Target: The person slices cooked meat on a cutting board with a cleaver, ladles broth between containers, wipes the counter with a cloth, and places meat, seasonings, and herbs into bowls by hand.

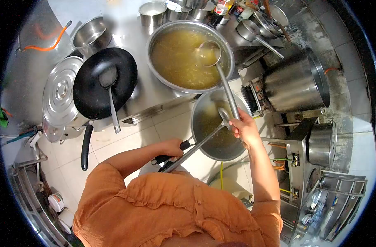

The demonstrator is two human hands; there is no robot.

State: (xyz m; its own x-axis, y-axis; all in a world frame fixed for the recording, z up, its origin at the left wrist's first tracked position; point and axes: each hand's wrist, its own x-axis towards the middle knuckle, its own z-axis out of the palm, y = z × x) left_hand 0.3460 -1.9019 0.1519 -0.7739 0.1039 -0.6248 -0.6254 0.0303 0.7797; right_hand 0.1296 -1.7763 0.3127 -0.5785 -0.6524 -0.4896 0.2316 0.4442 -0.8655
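Observation:
My right hand (245, 128) is closed around the long metal handle of a ladle (227, 88). The ladle's round bowl dips into yellowish broth (171, 61) in a wide metal basin (150, 68). Below the basin is a deep grey pot (200, 150) with some cloudy liquid inside. My left hand (174, 149) is wrapped around the black handle (184, 145) at the pot's left side. A second ladle (202, 142) leans over the pot, its bowl inside and its shaft passing close by my left hand.
On the steel counter a black wok (87, 92) holds a spatula (112, 107), beside a metal lid (62, 92). Several small pots (153, 16) line the back. At right stand a tall stockpot (289, 84), another pot (322, 144) and a stove frame (297, 144) with hoses.

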